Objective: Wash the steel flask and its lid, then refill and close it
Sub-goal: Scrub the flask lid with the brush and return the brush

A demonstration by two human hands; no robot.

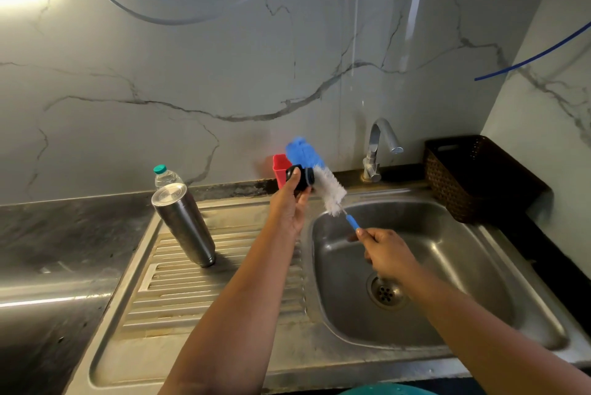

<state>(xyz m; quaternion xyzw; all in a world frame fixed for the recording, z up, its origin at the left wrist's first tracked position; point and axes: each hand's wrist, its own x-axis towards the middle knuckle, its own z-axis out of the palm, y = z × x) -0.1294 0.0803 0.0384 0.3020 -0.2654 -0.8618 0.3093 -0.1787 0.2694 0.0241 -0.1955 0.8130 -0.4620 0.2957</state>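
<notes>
The steel flask (183, 222) stands upside down on the ribbed drainboard (179, 292), left of the basin. My left hand (289, 204) holds the small black lid (300, 179) up above the basin's left rim. My right hand (385, 250) grips the blue handle of a bottle brush (315, 169) over the sink basin (447, 273). The brush's white and blue bristles lie against the lid.
A tap (377, 151) rises behind the basin with no water running from it. A clear plastic bottle with a green cap (163, 174) stands behind the flask. A red holder (280, 167) sits at the wall. A brown basket (467, 177) fills the right corner.
</notes>
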